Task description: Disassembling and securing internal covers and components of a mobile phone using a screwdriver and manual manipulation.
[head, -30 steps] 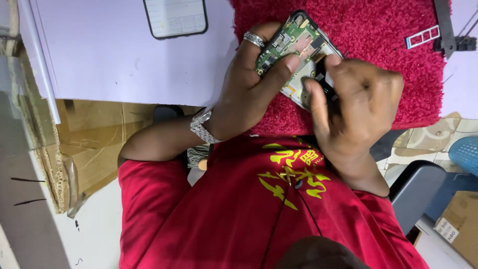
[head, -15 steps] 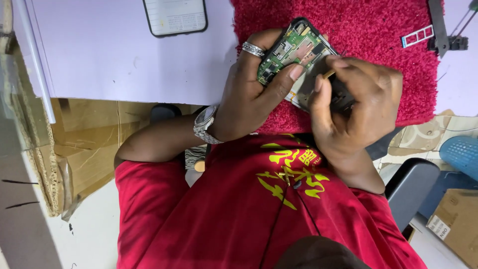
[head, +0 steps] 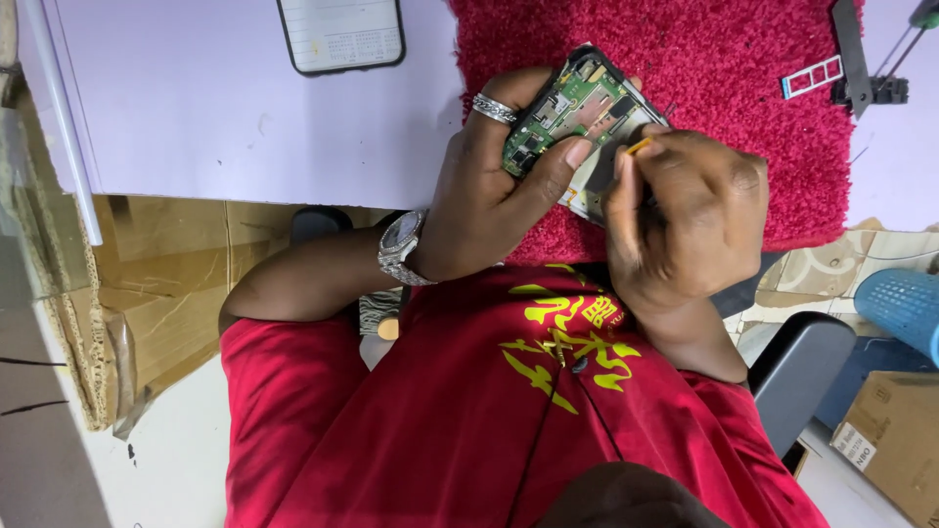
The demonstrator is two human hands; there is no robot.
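gripping the opened phone (head: 577,112) in our left hand (head: 489,196) above the red mat (head: 743,78), our right hand (head: 685,220) pinches an orange-tipped tool (head: 638,147) against its circuit board. a slip could gouge components, we judge. left of the mat, a second phone (head: 342,34) rests on the white table (head: 196,108); cardboard below.

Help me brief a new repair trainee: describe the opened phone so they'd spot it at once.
Find the red mat on the white table. Above its lower edge, both hands hold the opened phone. Unlike the intact phone lying on the table, its green circuit board shows.
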